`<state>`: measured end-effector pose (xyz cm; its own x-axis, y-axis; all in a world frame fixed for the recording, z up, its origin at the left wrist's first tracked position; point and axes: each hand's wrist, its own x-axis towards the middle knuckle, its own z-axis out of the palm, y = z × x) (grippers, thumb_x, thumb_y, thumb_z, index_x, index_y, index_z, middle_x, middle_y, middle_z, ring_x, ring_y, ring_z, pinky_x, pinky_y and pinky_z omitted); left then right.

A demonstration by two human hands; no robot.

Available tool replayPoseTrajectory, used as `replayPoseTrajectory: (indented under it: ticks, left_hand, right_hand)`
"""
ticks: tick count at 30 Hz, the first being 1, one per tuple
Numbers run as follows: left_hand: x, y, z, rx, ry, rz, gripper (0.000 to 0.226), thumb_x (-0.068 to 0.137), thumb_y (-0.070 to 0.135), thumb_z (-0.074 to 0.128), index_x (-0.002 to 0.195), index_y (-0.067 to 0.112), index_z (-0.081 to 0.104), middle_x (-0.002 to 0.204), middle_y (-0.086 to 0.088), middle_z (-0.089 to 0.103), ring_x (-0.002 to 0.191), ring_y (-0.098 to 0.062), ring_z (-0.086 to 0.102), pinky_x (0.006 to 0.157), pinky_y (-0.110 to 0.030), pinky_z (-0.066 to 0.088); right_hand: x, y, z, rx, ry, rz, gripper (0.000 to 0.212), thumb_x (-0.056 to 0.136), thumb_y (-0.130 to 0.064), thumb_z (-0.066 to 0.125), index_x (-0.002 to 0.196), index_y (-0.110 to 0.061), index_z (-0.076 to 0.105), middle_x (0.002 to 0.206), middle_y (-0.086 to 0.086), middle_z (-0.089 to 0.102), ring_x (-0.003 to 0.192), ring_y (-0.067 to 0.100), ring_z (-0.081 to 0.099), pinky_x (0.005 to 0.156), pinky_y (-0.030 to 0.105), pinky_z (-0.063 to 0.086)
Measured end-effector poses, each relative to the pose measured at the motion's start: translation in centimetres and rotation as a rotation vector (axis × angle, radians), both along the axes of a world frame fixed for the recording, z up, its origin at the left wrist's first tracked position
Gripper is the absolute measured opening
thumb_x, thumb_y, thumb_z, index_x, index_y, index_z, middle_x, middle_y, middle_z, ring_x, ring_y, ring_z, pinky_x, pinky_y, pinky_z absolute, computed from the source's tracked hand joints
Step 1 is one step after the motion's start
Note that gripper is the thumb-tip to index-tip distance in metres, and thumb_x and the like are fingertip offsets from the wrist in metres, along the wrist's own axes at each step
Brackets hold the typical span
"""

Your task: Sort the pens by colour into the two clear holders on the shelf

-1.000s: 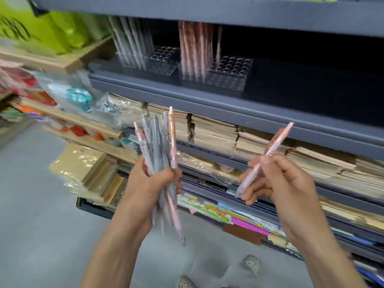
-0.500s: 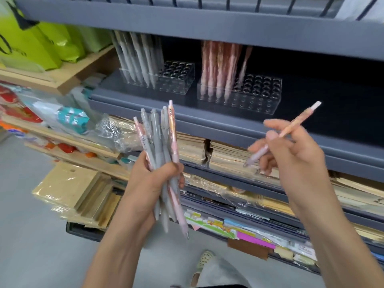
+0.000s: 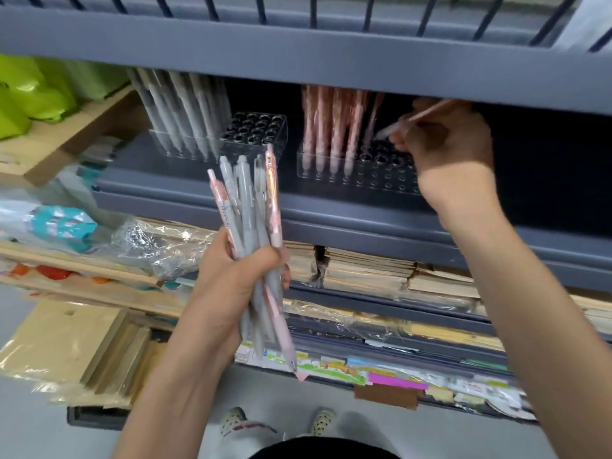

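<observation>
**Pen sorting, mid-placement.** The right hand (image 3: 443,137) reaches under the upper shelf (image 3: 298,58). Its grip is pinched on a single pink pen (image 3: 425,113), whose tip slants down toward the free holes of the right holder (image 3: 381,180), just beside the pink pens (image 3: 331,127) already standing there. The tip does not appear seated yet (motion blur leaves this uncertain). The left hand (image 3: 231,286) keeps its grip wrapped round a bundle (image 3: 246,207) of grey and pink pens, in front of the shelf (image 3: 198,197) and below the left holder (image 3: 255,130), which carries grey pens (image 3: 178,111).

*Hazards:*
- The slanted pen may skid across the hole grid instead of entering.
- Its rear end sits close to the upper shelf and could catch as it is stood upright.
- The knuckles could tip the neighbouring pink pens.
- One pink pen hangs low in the bundle and might slide out.

*Change:* Half a second back, the right hand was in open air before the shelf edge. It has since travelled to the holder, with the pen's tip now aimed at it. The bundle is unchanged.
</observation>
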<state>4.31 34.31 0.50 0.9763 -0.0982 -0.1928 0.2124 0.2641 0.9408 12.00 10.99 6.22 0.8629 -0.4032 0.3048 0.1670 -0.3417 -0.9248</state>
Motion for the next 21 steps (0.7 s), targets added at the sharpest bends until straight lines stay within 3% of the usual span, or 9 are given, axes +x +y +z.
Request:
replayPoseTrajectory:
  ticks: [2,5,9,13,17,21]
  left_hand:
    - [0.5,0.3,0.2,-0.012,-0.012,-0.027,0.037,0.065,0.006,0.07,0.1,0.013,0.058,0.07,-0.008,0.065,0.055,-0.019,0.06,0.044,-0.027,0.05]
    - [1.4,1.0,0.5,-0.014,-0.019,-0.067,0.038,0.065,0.007,0.071,0.101,0.012,0.058,0.072,-0.008,0.064,0.055,-0.018,0.061,0.046,-0.026,0.05]
    - [2.4,2.3,0.8,0.011,-0.026,-0.111,0.047,0.057,0.012,0.076,0.101,0.011,0.058,0.072,-0.007,0.064,0.056,-0.017,0.061,0.05,-0.026,0.051]
    - [3.0,3.2,0.9,0.027,-0.025,-0.142,0.048,0.057,0.012,0.076,0.102,0.01,0.059,0.072,-0.007,0.064,0.056,-0.017,0.062,0.051,-0.026,0.051]
    - [3.3,3.7,0.9,0.017,-0.009,-0.191,0.038,0.065,0.008,0.071,0.101,0.011,0.059,0.073,-0.008,0.064,0.056,-0.018,0.06,0.051,-0.026,0.052]
    - [3.4,3.9,0.9,0.04,-0.014,-0.223,0.041,0.064,0.01,0.072,0.103,0.01,0.059,0.075,-0.007,0.065,0.057,-0.018,0.061,0.053,-0.026,0.052]
  right_hand:
    - [1.0,0.1,0.0,-0.192,0.078,-0.092,0.011,0.093,-0.006,0.059,0.094,-0.015,0.066,0.089,-0.001,0.067,0.093,0.018,0.067,0.092,0.027,0.051]
    - [1.8,0.6,0.0,-0.462,0.145,-0.151,0.019,0.096,-0.017,0.055,0.093,-0.011,0.072,0.099,0.004,0.07,0.097,0.021,0.065,0.085,0.02,0.045]
    - [2.4,1.7,0.5,-0.688,0.261,-0.21,0.024,0.097,-0.019,0.052,0.1,-0.002,0.069,0.11,0.017,0.066,0.103,0.032,0.061,0.081,0.022,0.039]
    - [2.3,3.1,1.0,-0.844,0.299,-0.247,0.02,0.096,-0.012,0.049,0.093,-0.001,0.065,0.108,0.02,0.066,0.101,0.038,0.06,0.086,0.033,0.045]
    - [2.3,3.7,0.9,-0.908,0.331,-0.262,0.016,0.093,-0.003,0.048,0.079,-0.002,0.056,0.093,0.02,0.065,0.09,0.037,0.061,0.074,0.033,0.042]
    - [2.6,3.4,0.5,-0.785,0.32,-0.293,0.018,0.092,-0.011,0.052,0.095,0.0,0.065,0.105,0.017,0.068,0.099,0.034,0.061,0.079,0.028,0.043]
